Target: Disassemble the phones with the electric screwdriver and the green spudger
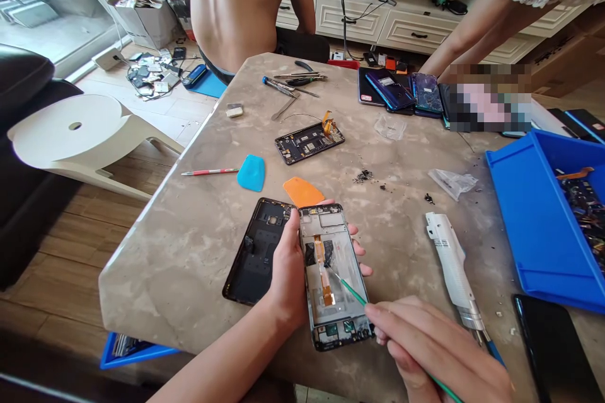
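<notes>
My left hand point(287, 271) grips a disassembled phone frame point(331, 277) from behind, its fingertips curling round the far edge. My right hand point(425, 352) pinches a green-handled metal probe point(352, 291), whose tip touches an orange flex cable point(323, 271) on the frame. A black phone back cover point(253, 258) lies under my left wrist, partly hidden by that hand. An orange plastic pry pick point(303, 192) lies just beyond the frame.
The marble tabletop point(165, 277) holds a stripped phone chassis point(309, 141), a blue pry pick point(251, 172), a red-handled tool point(210, 171), screwdrivers, and several phones. A white power tool point(454, 264) and blue parts tray point(534, 214) lie right. Co-workers stand at the far side point(241, 6) and far right point(472, 31).
</notes>
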Demonstrator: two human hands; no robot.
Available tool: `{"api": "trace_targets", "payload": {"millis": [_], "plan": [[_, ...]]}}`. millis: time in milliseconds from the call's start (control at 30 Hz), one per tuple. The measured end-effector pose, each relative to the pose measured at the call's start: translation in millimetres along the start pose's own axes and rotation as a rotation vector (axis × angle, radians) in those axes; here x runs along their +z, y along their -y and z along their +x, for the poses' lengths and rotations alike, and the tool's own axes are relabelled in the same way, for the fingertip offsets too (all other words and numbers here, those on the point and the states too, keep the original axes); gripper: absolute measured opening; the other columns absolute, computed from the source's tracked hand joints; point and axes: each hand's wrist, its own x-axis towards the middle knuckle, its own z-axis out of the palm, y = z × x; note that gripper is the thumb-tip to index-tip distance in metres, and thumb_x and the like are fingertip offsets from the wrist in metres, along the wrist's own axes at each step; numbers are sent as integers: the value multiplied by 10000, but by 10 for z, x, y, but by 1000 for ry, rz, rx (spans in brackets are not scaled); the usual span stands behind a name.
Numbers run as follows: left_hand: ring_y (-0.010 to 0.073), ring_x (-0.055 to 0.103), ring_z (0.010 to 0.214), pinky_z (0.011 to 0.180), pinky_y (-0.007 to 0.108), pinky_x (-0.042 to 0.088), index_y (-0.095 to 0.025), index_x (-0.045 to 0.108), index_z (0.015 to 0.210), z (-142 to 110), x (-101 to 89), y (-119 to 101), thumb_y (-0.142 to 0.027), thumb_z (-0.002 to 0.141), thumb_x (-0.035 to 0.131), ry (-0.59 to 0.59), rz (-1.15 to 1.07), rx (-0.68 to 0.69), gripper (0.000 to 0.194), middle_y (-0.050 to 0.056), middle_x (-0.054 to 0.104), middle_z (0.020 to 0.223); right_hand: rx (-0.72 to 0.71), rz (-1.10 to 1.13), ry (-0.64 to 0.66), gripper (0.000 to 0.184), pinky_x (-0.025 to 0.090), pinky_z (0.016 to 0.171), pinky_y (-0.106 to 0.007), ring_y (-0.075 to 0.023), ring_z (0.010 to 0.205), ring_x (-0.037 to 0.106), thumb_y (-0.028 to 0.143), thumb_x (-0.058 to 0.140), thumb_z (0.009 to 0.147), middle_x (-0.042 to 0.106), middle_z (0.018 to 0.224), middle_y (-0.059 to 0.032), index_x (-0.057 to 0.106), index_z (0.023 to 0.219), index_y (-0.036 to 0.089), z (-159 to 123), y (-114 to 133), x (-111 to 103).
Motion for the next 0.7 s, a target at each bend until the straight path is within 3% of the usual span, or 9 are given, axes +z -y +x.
{"api": "trace_targets", "payload": {"millis": [133,400,700], "plan": [[292,759,788,806,479,644,-174,611,1405,0,3,-6,-640,1070,293,-32,2,-36,656,161,748,1063,-14,-21,61,376,599,937,-239,-136,1010,709,-70,516,967,749,1077,-68,739,1230,80,4,-14,11],[289,756,807,831,466,634,-144,628,1381,-18,120,-47,-613,1085,186,-40,-77,-47,709,159,757,991,-75,-38,89,376,630,872,-256,-172,1035,702,-84,545,959,752,1100,-116,711,1279,25,-5,-47,58],[308,758,813,805,425,629,-65,716,1175,9,-27,-28,-706,1046,168,7,2,-110,853,187,752,927,-68,-12,125,412,623,825,-268,-187,1024,697,-84,554,966,743,1123,-141,671,1348,15,-32,-67,63]]}}
